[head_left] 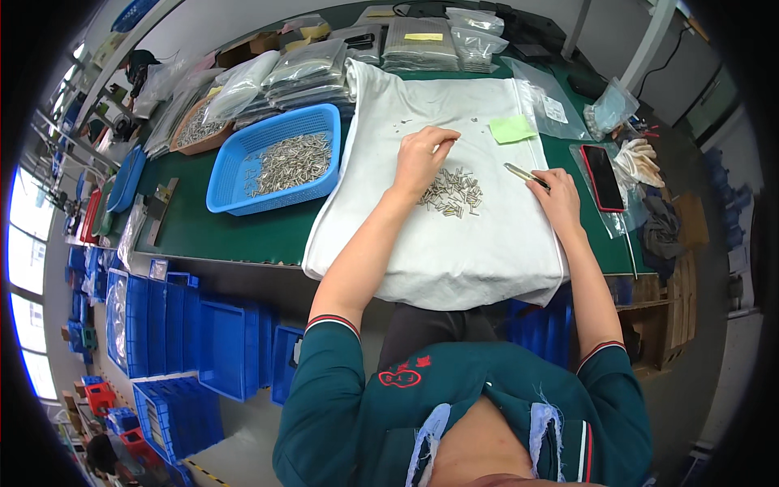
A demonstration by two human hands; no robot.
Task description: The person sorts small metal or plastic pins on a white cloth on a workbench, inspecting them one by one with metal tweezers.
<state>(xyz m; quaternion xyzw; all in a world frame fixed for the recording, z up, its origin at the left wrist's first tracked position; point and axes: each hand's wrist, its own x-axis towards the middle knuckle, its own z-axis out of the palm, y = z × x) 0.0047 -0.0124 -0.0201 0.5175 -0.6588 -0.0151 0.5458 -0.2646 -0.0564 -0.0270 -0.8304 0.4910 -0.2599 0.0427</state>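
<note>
Your left hand (pixel 422 156) arches at the far left of the pins (pixel 458 196), heaped on the white cloth (pixel 369 252), fingertips bunched; I can't tell whether they're pinching anything. Your right hand (pixel 560 196), right of the heap, pinches a slim tool (pixel 519 172).

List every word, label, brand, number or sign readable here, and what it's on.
Shirt: red lettering and an outlined emblem on the front; wording left out.
White label on the clear bag: print too small to read.
Yellow slip on the stacked bags: nothing legible.
Green note: no writing can be made out.
Phone: screen dark, no text visible.
Small metal pieces: no markings discernible.
</note>
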